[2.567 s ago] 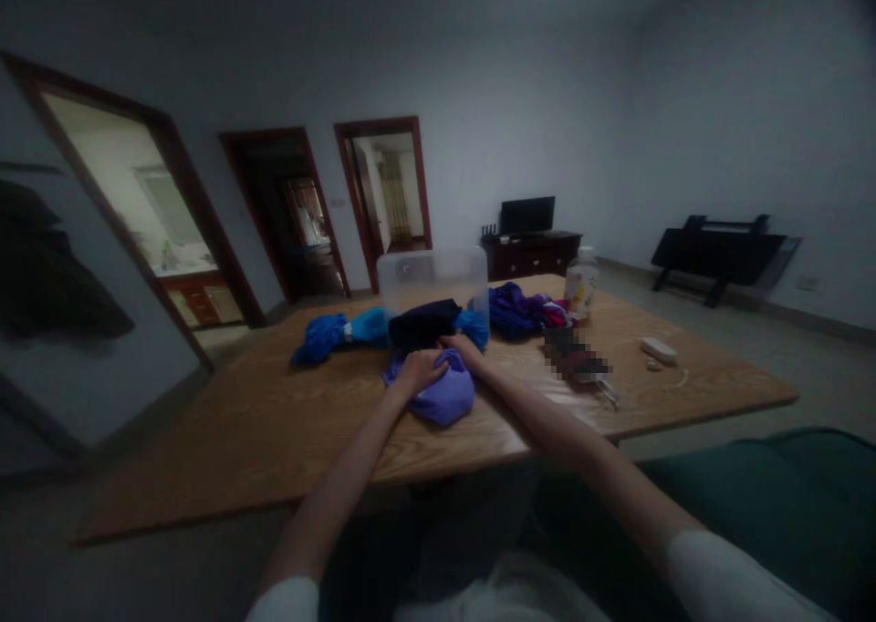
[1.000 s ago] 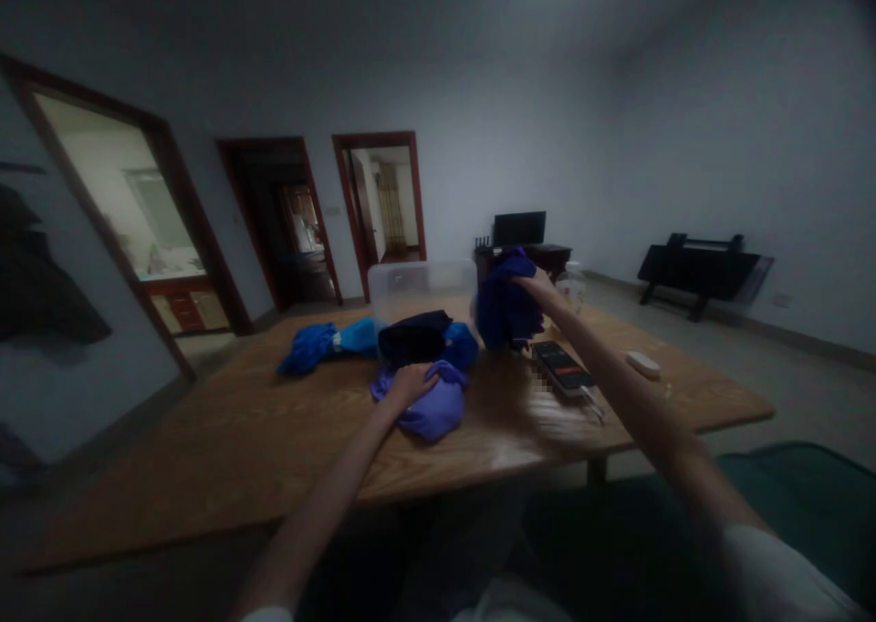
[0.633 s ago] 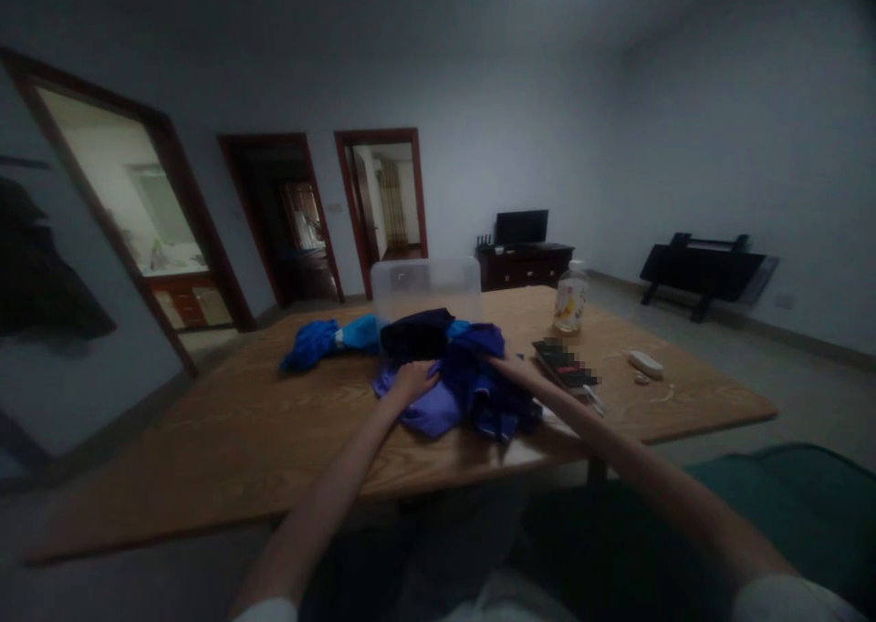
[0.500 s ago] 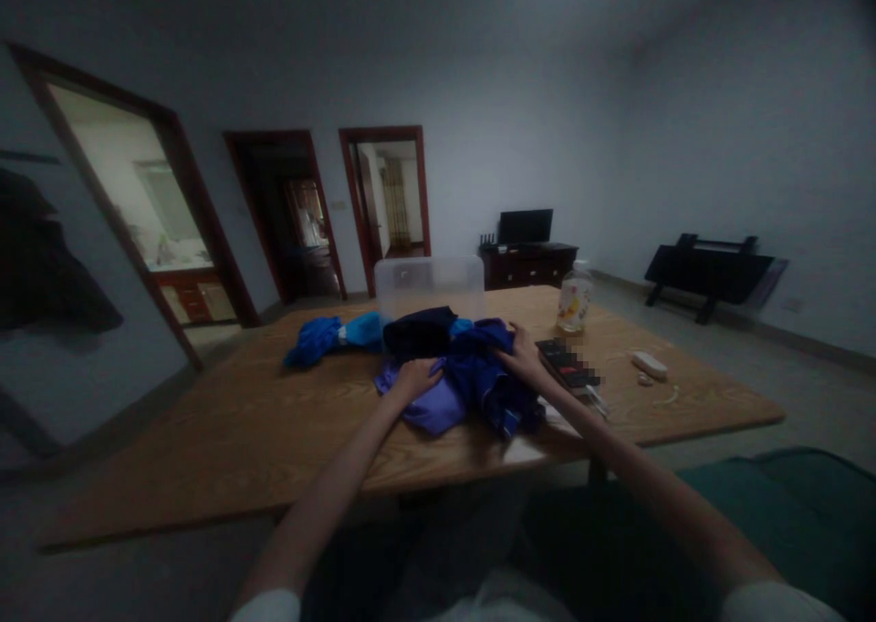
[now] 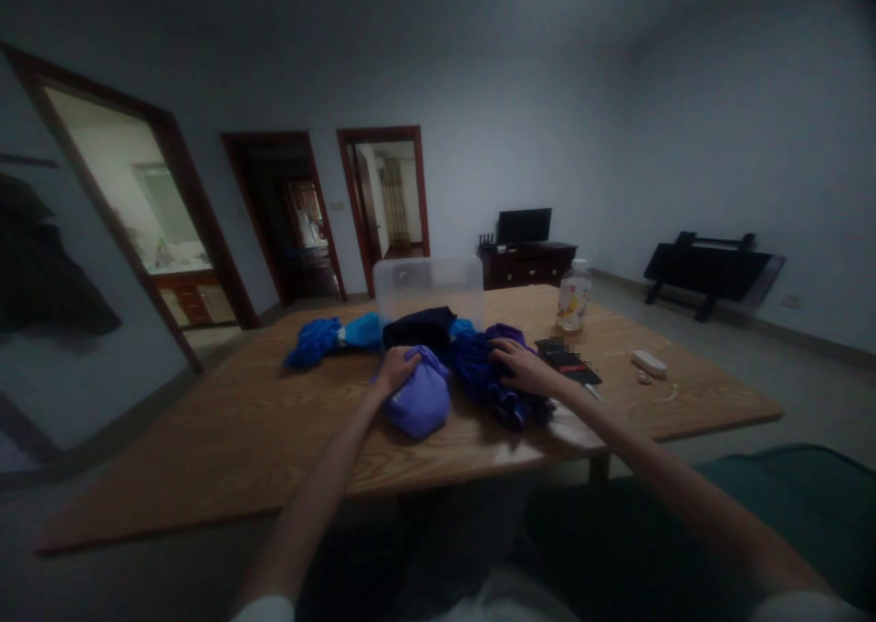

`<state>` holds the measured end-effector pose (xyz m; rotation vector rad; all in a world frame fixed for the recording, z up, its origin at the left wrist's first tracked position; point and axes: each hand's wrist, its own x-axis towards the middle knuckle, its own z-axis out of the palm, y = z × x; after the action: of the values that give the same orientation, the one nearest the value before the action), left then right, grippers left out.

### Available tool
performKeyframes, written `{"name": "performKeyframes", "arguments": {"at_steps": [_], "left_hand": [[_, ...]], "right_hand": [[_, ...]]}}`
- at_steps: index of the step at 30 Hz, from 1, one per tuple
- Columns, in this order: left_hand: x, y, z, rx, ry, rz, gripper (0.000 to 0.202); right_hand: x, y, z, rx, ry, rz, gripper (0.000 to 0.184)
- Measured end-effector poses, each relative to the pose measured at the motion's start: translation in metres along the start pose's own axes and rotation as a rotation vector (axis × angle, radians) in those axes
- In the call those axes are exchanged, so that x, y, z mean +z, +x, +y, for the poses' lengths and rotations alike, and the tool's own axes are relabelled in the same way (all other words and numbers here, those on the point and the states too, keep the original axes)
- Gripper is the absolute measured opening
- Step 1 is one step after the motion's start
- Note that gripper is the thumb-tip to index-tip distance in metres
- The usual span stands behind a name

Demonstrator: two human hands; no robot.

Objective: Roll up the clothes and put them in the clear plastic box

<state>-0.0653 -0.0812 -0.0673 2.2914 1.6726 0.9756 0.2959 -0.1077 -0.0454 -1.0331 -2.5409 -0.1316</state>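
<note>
My left hand [image 5: 398, 368] is closed on the gathered top of a light purple cloth [image 5: 420, 399], which hangs in a rounded, bag-like bunch over the table. My right hand [image 5: 518, 365] has its fingers curled into a crumpled dark blue fabric bundle [image 5: 479, 380] with shiny bits along its lower edge. A darker purple piece of fabric [image 5: 506, 333] shows just behind those fingers. Beyond my left hand lies a black fabric bundle [image 5: 417, 327], in front of a clear plastic box [image 5: 428, 280]. Farther left, bright blue fabric [image 5: 318, 341] stretches over the tabletop.
A clear bottle with a printed label [image 5: 573, 298] stands at the back right of the wooden table [image 5: 274, 430]. Nearer are a dark flat item [image 5: 567, 359], partly pixelated, and a white oblong case [image 5: 648, 363] with small bits beside it. A green seat [image 5: 787, 494] is at the right.
My left hand has shifted left with the light purple cloth, which is now bunched and apart from the dark blue bundle. My right hand has moved slightly nearer, and the dark blue fabric is more gathered.
</note>
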Motion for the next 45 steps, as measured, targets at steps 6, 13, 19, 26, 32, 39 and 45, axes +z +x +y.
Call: {"name": "performKeyframes", "arguments": {"at_steps": [6,13,19,26,32,39,45], "left_hand": [[0.000,-0.006,0.007,0.087,0.129,-0.016,0.033],[-0.048,-0.001,0.000,0.066,0.225,0.319,0.039],[-0.067,0.017,-0.078,-0.328,0.475,0.329,0.058],[-0.050,0.015,-0.138,-0.544,0.605,-0.001,0.056],[-0.068,0.021,-0.132,-0.298,0.832,0.135,0.062],[-0.087,0.041,-0.159,-0.540,0.769,0.155,0.076],[-0.069,0.028,-0.185,-0.525,0.805,0.026,0.051]], "right_hand": [[-0.016,0.020,-0.017,0.021,-0.117,0.037,0.059],[0.002,0.059,-0.115,-0.438,0.185,-0.028,0.066],[0.056,0.094,-0.132,-0.391,0.027,-0.081,0.100],[0.081,0.102,-0.154,-0.348,-0.049,-0.037,0.081],[0.082,0.097,-0.153,-0.392,0.249,-0.047,0.064],[0.096,0.107,-0.157,0.062,0.892,0.021,0.036],[0.080,0.113,-0.152,0.348,1.458,0.106,0.033]]}}
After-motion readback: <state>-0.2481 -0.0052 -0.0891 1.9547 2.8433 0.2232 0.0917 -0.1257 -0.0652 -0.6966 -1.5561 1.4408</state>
